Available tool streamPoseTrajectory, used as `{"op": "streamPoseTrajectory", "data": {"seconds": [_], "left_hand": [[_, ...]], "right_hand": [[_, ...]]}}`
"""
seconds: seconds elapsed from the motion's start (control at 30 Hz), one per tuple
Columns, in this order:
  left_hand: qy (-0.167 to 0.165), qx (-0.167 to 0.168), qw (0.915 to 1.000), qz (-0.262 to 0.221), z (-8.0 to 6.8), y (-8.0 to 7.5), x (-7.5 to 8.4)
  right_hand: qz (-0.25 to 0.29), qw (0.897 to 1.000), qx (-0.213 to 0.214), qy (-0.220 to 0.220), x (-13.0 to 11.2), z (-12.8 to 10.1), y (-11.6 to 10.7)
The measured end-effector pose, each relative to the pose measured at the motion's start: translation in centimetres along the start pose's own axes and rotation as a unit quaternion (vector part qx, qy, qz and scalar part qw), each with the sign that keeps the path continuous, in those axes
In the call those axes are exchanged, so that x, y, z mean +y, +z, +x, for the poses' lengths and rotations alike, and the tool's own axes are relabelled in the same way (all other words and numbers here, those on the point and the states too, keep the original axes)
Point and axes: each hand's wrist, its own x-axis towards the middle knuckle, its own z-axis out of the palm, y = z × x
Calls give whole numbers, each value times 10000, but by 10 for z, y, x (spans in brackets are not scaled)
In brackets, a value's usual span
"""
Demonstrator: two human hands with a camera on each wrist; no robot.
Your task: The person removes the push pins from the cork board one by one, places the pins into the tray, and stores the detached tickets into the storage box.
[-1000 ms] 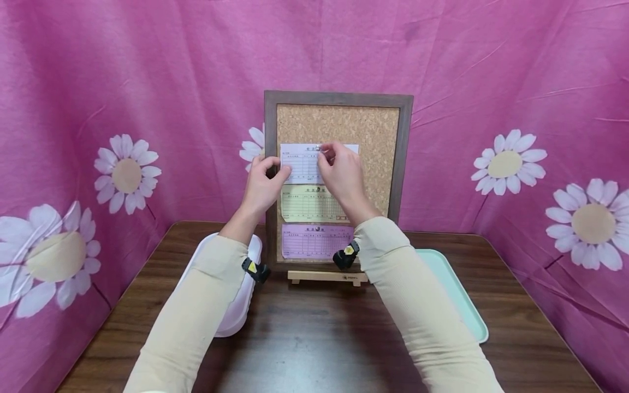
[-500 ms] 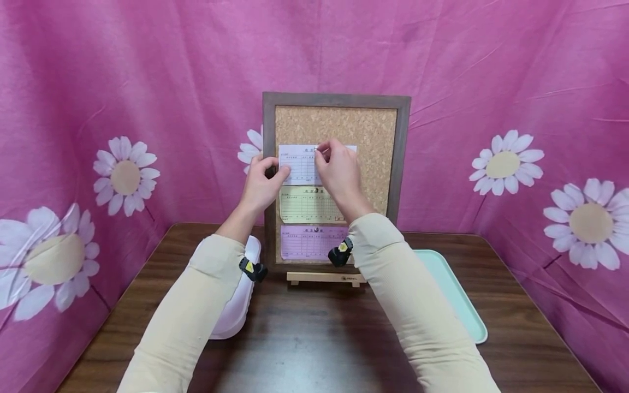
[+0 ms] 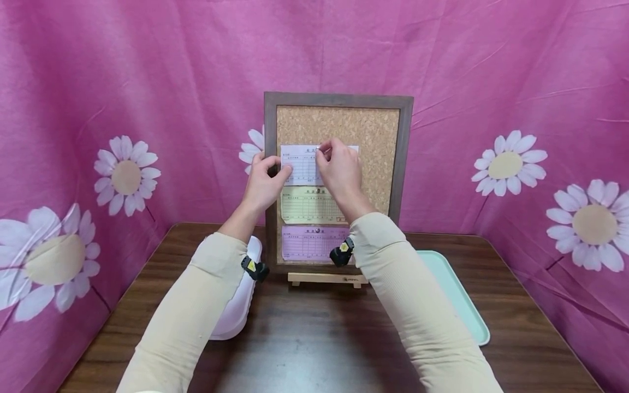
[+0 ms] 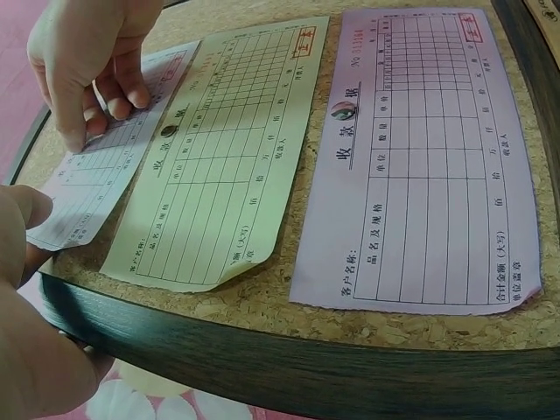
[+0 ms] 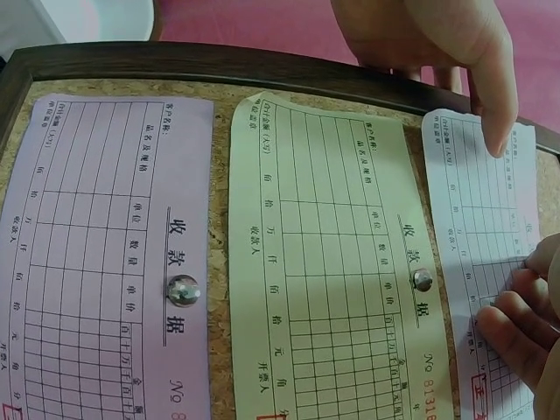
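Note:
A framed corkboard (image 3: 339,124) stands upright with three receipt slips one above another: white (image 3: 297,164), yellow (image 3: 307,204) and purple (image 3: 300,245). Round shiny pushpins show on the yellow slip (image 5: 422,280) and the purple slip (image 5: 183,290). My left hand (image 3: 262,183) grips the board's left edge; its thumb presses the white slip, and the other fingers lie behind the frame. With thumb and forefinger, my right hand (image 3: 342,172) pinches a pushpin (image 3: 317,149) at the white slip's top middle. The fingers mostly hide that pin and cover the slip's right part.
The board rests on a small light wooden easel (image 3: 324,277) on a dark wooden table (image 3: 304,333). A pale pink container (image 3: 236,314) stands left, partly behind the left sleeve. To the right lies a mint-green tray (image 3: 459,295). Pink flowered cloth (image 3: 206,82) hangs behind.
Both hands keep nearly the same place on the board. The right wrist has shifted slightly left and the right fingers now cover more of the pushpin.

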Motion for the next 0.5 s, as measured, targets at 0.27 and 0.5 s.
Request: {"op": "streamPoseTrajectory", "data": {"seconds": [0.27,0.5], "left_hand": [[28,74,10000,22,0,-1,1],[60,92,9999,23,1,1,0]], "right_hand": [[-164,9998,-32,-67,-4,2,1],[-281,9994,-68,-166,-5,5,1]]}}
